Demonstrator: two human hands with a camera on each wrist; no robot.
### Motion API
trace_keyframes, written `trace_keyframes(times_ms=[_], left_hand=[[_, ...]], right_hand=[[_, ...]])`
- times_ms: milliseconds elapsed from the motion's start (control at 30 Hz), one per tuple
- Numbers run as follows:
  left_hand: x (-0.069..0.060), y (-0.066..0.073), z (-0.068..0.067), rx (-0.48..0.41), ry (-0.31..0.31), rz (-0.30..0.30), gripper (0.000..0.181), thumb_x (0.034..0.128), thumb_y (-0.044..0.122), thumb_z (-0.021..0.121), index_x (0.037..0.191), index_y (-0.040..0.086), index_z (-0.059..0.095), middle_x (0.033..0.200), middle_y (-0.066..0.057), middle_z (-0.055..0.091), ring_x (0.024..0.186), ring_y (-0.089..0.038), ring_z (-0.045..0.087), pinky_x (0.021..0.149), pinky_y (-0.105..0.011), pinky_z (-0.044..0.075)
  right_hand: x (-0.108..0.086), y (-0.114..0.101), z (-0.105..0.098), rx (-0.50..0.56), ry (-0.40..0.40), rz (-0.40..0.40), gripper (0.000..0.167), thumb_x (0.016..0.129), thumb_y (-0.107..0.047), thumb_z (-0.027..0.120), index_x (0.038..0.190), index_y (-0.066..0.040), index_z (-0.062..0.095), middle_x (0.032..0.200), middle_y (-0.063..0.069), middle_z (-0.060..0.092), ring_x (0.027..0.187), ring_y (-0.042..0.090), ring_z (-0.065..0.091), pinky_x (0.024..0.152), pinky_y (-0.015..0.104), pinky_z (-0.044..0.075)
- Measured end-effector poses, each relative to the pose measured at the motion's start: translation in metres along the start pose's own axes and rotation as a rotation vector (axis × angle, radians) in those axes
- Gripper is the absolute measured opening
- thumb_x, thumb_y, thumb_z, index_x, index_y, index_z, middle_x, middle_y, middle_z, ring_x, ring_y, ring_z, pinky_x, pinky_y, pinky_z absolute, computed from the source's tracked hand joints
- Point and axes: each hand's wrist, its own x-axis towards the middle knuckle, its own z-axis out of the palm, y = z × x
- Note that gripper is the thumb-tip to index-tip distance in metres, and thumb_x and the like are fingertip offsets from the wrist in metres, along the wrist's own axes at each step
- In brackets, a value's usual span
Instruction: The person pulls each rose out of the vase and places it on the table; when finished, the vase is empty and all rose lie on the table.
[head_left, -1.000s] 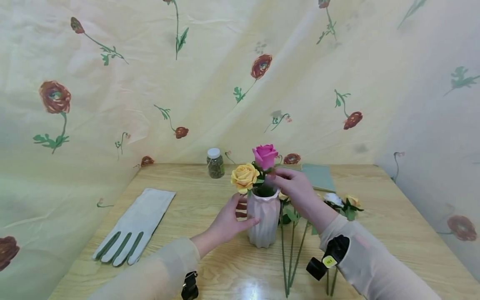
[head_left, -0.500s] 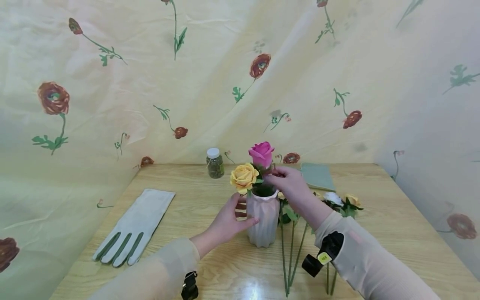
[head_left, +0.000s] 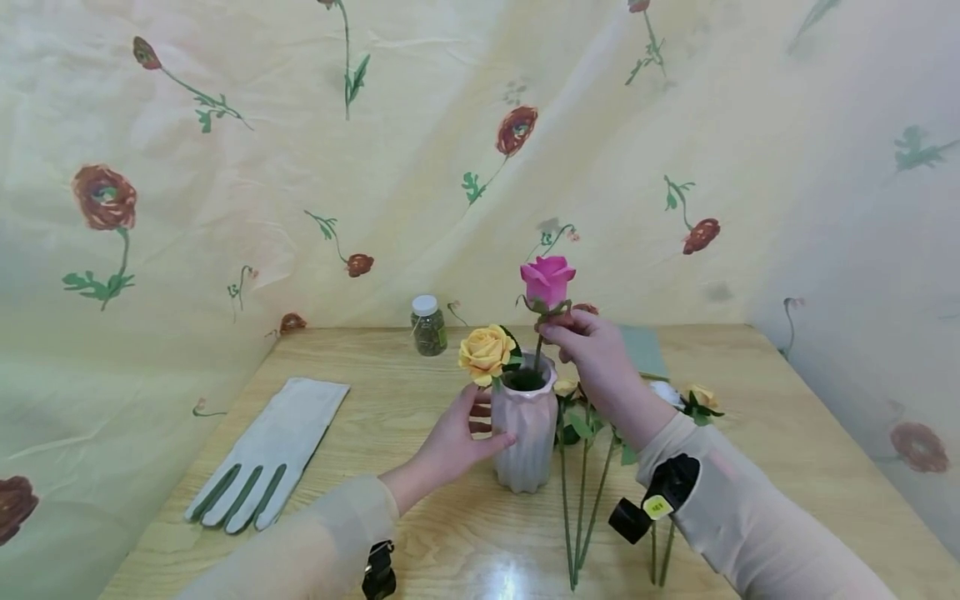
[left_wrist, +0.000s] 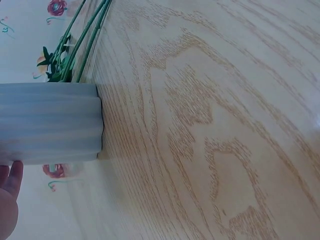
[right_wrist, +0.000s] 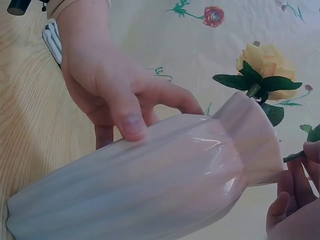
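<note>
A ribbed, glossy white vase (head_left: pixel 525 442) stands upright on the table. My left hand (head_left: pixel 444 446) holds it from the left, thumb on the near side and fingers round the far side, as the right wrist view also shows. A yellow rose (head_left: pixel 486 355) sits in the vase, its bloom leaning over the left rim. Just under the bloom, my right hand (head_left: pixel 606 371) pinches the stem of a pink rose (head_left: pixel 547 283). That stem runs down into the vase mouth; its lower end is hidden inside. In the left wrist view the vase (left_wrist: pixel 50 122) shows only its lower part.
Several loose roses with long green stems (head_left: pixel 581 500) lie right of the vase, partly behind my right arm. A grey-white glove (head_left: pixel 273 450) lies at the left. At the back are a white-lidded jar (head_left: pixel 429 327) and a pale green flat item (head_left: pixel 645 352).
My right hand first shifts the pink rose slightly left, then raises it and carries it right, baring more of its stem above the vase. My left hand stays on the vase.
</note>
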Motion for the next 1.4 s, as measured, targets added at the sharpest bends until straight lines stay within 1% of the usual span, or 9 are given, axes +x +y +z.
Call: trace_keyframes(times_ms=[167,267,367,567,700,867,1000,1200,1400], left_hand=[[0.000,-0.001,-0.002,0.009,0.015,0.002,0.058,0.0820,0.028,0.074,0.126,0.008,0.041,0.122,-0.008,0.050,0.101,-0.024,0.058,0.081,-0.031,0.052],[0.000,-0.001,-0.002,0.023,0.018,0.008,0.058,0.0818,0.028,0.074,0.126,0.009,0.041,0.122,-0.008,0.050,0.101,-0.024,0.058,0.082,-0.031,0.052],[0.000,0.000,-0.002,0.033,0.017,0.012,0.059,0.0816,0.028,0.074,0.125,0.008,0.041,0.122,-0.008,0.050,0.101,-0.024,0.059,0.082,-0.031,0.052],[0.000,-0.001,-0.002,0.031,0.018,0.027,0.057,0.0820,0.026,0.074,0.124,0.006,0.041,0.121,-0.010,0.051,0.100,-0.026,0.059,0.083,-0.035,0.052],[0.000,0.000,-0.001,0.031,0.021,0.034,0.056,0.0820,0.026,0.074,0.124,0.006,0.042,0.122,-0.011,0.051,0.101,-0.027,0.059,0.084,-0.040,0.052],[0.000,0.000,-0.001,0.038,0.021,0.033,0.056,0.0816,0.026,0.074,0.123,0.006,0.042,0.122,-0.011,0.051,0.101,-0.027,0.059,0.086,-0.043,0.051],[0.000,0.000,-0.001,0.041,0.025,0.042,0.056,0.0820,0.025,0.074,0.125,0.009,0.042,0.121,-0.010,0.051,0.101,-0.026,0.058,0.086,-0.044,0.051],[0.000,-0.001,0.000,0.027,0.023,0.068,0.059,0.0819,0.022,0.074,0.130,0.012,0.042,0.121,-0.010,0.052,0.100,-0.026,0.058,0.085,-0.044,0.051],[0.002,-0.001,0.002,0.018,0.009,0.065,0.062,0.0815,0.022,0.075,0.132,0.013,0.040,0.121,-0.009,0.052,0.101,-0.025,0.058,0.087,-0.046,0.050]], right_hand=[[0.003,-0.006,0.001,0.064,0.010,-0.038,0.019,0.094,-0.020,0.059,0.104,-0.005,0.061,0.097,-0.003,0.067,0.093,0.017,0.056,0.079,0.029,0.045],[0.004,-0.011,0.000,0.167,0.020,-0.074,0.005,0.094,-0.013,0.058,0.095,-0.009,0.062,0.091,-0.004,0.068,0.090,0.014,0.060,0.077,0.025,0.049],[0.004,-0.015,-0.003,0.297,0.023,-0.114,0.009,0.093,-0.006,0.057,0.088,-0.012,0.062,0.087,-0.003,0.068,0.086,0.013,0.062,0.076,0.024,0.052],[0.002,-0.021,-0.009,0.450,0.015,-0.165,0.008,0.091,-0.002,0.059,0.088,-0.008,0.063,0.088,0.003,0.068,0.087,0.016,0.065,0.081,0.026,0.052],[0.001,-0.023,-0.010,0.502,0.024,-0.201,0.013,0.090,0.003,0.057,0.088,-0.008,0.063,0.087,0.004,0.068,0.085,0.016,0.065,0.082,0.027,0.052],[0.001,-0.026,-0.013,0.567,0.040,-0.243,0.016,0.090,0.008,0.055,0.087,-0.005,0.063,0.085,0.006,0.069,0.081,0.017,0.065,0.076,0.027,0.054],[0.001,-0.029,-0.017,0.612,0.049,-0.252,0.012,0.088,0.008,0.058,0.087,-0.003,0.064,0.085,0.008,0.068,0.079,0.017,0.065,0.074,0.027,0.055],[-0.001,-0.031,-0.026,0.667,0.099,-0.267,0.008,0.087,0.005,0.061,0.088,-0.002,0.064,0.086,0.009,0.067,0.080,0.018,0.066,0.076,0.026,0.054],[-0.005,-0.033,-0.041,0.814,0.111,-0.307,0.007,0.085,0.010,0.061,0.089,0.005,0.062,0.086,0.014,0.067,0.080,0.022,0.067,0.078,0.030,0.054]])
